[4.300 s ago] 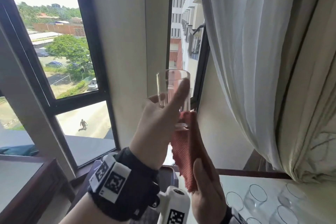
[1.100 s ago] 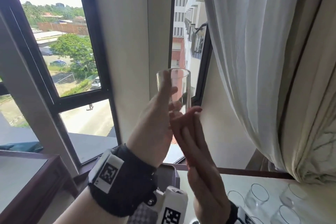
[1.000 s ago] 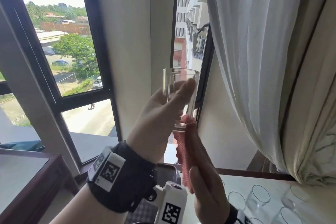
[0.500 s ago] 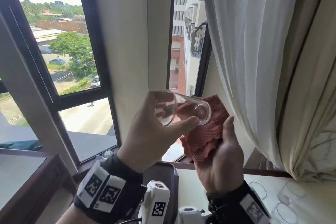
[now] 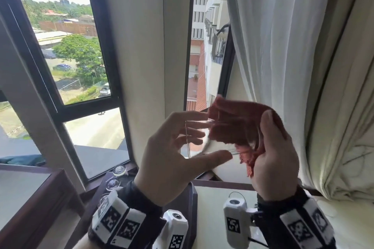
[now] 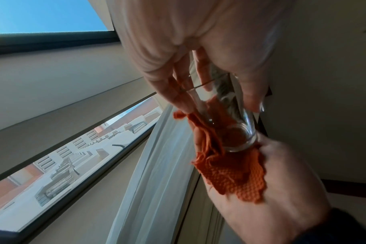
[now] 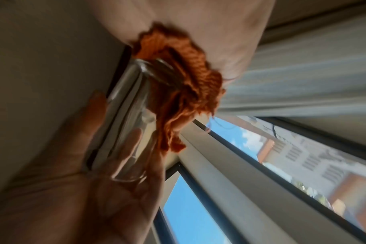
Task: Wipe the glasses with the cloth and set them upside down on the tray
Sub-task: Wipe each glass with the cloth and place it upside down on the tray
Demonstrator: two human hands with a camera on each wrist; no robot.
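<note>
The left hand (image 5: 172,159) holds a glass (image 5: 204,139) on its side in the air before the window (image 5: 66,62), mouth toward the person and base toward the right. Its thumb lies under the wall and its fingers (image 5: 194,127) spread over the top, so it grasps the glass lightly near the rim. The right hand (image 5: 271,151) grips a red cloth (image 5: 232,125), cupped round the base end of the glass; the left wrist view shows the cloth (image 6: 230,173) bunched in the palm under the thick base (image 6: 240,140), with a fold running up the side wall. The right wrist view is blurred, which suggests the wiping is under way.

So the step in hand looks like the outside and base of this glass. It is not yet turned over, nor on the tray.

Low and left, behind the left wrist, the dark tray (image 5: 193,194) shows an edge, and a few round glass shapes (image 5: 119,170) stand beyond it. They seem to be glasses already set upside down, though I cannot say how many, nor be sure they all stand on the tray. The tabletop (image 5: 212,204) to the right is mostly hidden by the wrists, so whether unwiped glasses wait there cannot be told from here.

Left to do, at least: finish this glass, turn it over, and set it on the tray.
</note>
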